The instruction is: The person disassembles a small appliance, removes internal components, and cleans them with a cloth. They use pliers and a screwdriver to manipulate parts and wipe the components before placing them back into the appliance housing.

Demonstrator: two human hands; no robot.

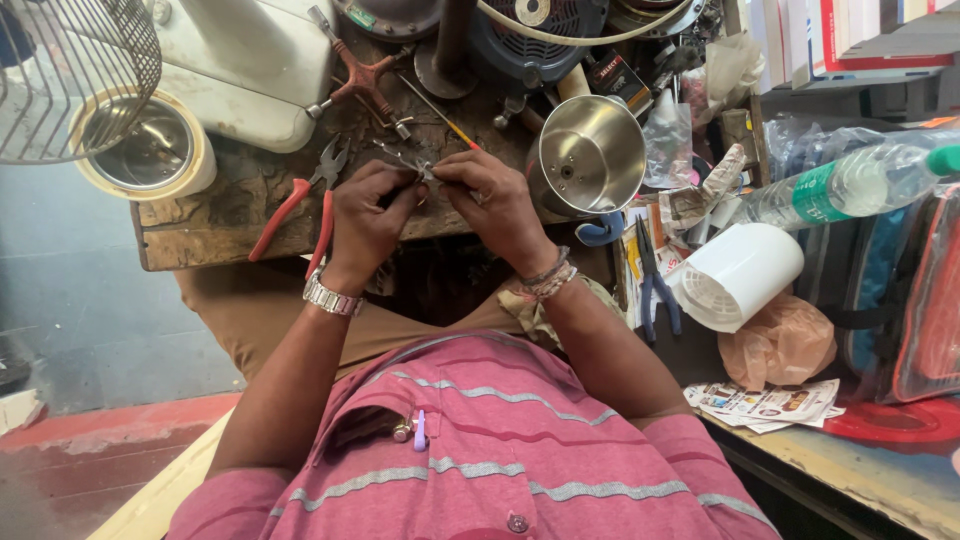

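Note:
My left hand and my right hand meet over the edge of a worn wooden workbench. Between the fingertips of both hands I pinch a small metal part; its exact shape is too small to tell. Red-handled pliers lie on the bench just left of my left hand. A steel mixer jar lies on its side just right of my right hand. A metal watch sits on my left wrist, thread bands on my right.
A cross-shaped wrench and a screwdriver lie behind my hands. A fan grille and a cream-rimmed steel pot stand at left. Blue-handled pliers, a white plastic cylinder and a plastic bottle are at right.

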